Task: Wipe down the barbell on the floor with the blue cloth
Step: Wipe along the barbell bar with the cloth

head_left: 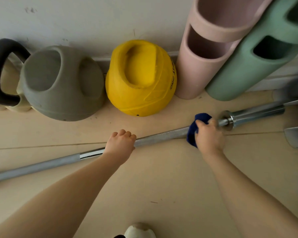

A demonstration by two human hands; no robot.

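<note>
steadying the long grey steel barbell [162, 135] with a curled left hand [120, 143], the right hand [209, 134] grips the dark blue cloth [193, 129] wrapped round the shaft beside the chrome collar [226, 120], presumably so the bar cannot roll during wiping

Steel barbell [160, 135] lies slantwise on the floor, blue cloth [193, 130] seemingly wrapped near its collar.

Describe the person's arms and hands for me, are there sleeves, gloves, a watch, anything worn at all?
Both forearms are bare as far as the frame shows: no sleeves, gloves, watch or bracelet. The left hand wears nothing visible. The right hand shows a faint band-like mark on one finger, possibly a thin ring, too small to confirm.
</note>
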